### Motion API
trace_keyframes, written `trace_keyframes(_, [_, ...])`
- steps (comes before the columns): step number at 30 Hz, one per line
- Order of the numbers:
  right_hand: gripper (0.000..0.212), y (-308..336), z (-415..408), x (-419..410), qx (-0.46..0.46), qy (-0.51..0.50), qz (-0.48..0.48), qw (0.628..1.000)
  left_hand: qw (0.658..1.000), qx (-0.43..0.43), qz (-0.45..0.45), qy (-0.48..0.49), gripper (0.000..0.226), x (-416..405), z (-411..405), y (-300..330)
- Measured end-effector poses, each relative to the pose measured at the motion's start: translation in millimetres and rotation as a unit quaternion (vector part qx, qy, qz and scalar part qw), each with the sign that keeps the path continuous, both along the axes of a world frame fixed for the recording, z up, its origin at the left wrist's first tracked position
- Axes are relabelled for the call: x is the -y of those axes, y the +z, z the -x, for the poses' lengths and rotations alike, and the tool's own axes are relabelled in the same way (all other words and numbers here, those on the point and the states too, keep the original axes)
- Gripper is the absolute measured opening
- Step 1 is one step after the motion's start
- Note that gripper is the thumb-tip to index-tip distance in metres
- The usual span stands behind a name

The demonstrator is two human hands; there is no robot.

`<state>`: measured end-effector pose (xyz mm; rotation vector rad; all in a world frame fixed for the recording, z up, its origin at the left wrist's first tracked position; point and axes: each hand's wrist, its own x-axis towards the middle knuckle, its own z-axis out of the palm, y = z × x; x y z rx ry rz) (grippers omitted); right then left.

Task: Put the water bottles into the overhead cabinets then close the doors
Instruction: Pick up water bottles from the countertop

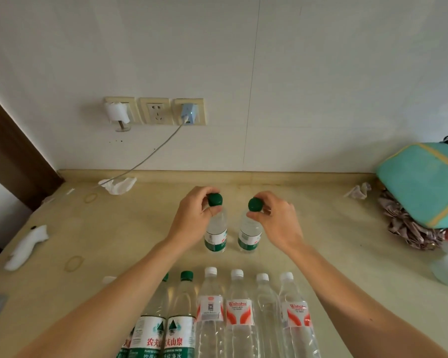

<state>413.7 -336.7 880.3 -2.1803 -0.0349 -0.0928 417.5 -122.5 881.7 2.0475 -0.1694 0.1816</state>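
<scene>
- My left hand (195, 211) pinches the left bottle (216, 232) at its neck; my right hand (276, 218) likewise pinches the right bottle (249, 235).
- Both stand upright, so I judge the lift is straight upward.

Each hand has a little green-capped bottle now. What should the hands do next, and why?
Probably lift both straight up off the counter. The left hand already pinches one small bottle at its neck, and the right hand pinches the other small bottle the same way, so each grip looks set. Both stand upright, away from the front row of bottles. No cabinet shows here.
</scene>
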Motion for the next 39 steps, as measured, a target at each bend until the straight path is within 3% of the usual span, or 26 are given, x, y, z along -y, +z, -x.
trace_keyframes(14, [0.035,-22,-15,6,-0.004,-0.005,-0.028,1.000,0.999,-0.030,0.012,-0.042,0.039,-7,-7,-20])
trace_keyframes(19, [0.078,-58,-11,16,-0.105,-0.033,-0.081,0.991,0.994,-0.091,0.040,-0.043,0.080,-13,1,-44])
trace_keyframes(21, [0.083,-74,-8,16,-0.154,-0.012,-0.101,0.983,0.990,-0.131,0.046,-0.038,0.090,-10,4,-58])
trace_keyframes(27, [0.069,-112,-9,6,-0.169,-0.006,-0.143,0.975,0.980,-0.196,0.042,0.016,0.073,1,6,-93])
trace_keyframes(39, [0.056,-121,-4,1,-0.142,-0.052,-0.187,0.971,0.982,-0.174,0.042,0.065,0.057,4,9,-103])
